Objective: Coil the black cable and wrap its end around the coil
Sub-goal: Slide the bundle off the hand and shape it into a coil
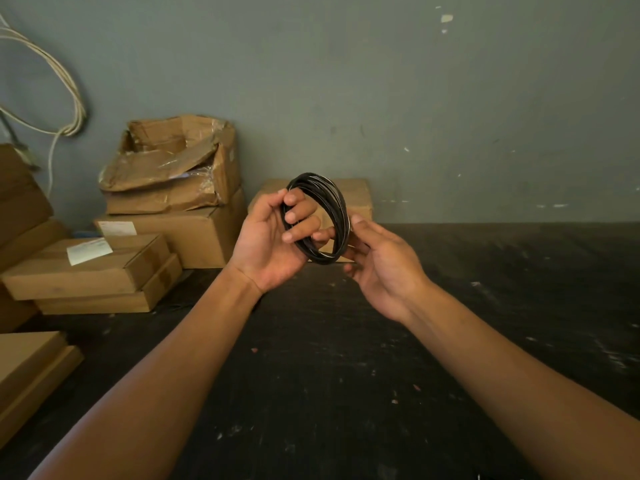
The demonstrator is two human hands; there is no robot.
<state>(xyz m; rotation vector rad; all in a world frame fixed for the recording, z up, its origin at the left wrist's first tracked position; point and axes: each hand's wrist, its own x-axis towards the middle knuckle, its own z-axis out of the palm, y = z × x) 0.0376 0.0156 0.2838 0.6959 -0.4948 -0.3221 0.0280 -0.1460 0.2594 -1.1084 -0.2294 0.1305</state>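
The black cable [333, 202] is wound into a round coil of several loops, held up in front of me above the dark floor. My left hand [273, 244] grips the coil's left side, its fingers passing through the ring and its thumb on the outside. My right hand [381, 268] touches the coil's lower right edge with thumb and fingertips, palm turned up. The cable's loose end is not visible; it may be hidden behind my fingers.
Stacked cardboard boxes [138, 258] stand at the left, with a torn open box [173, 161] on top and one more box [356, 195] behind the coil. A white cord [69, 98] hangs on the grey wall [450, 98]. Dark floor [346, 375] lies below.
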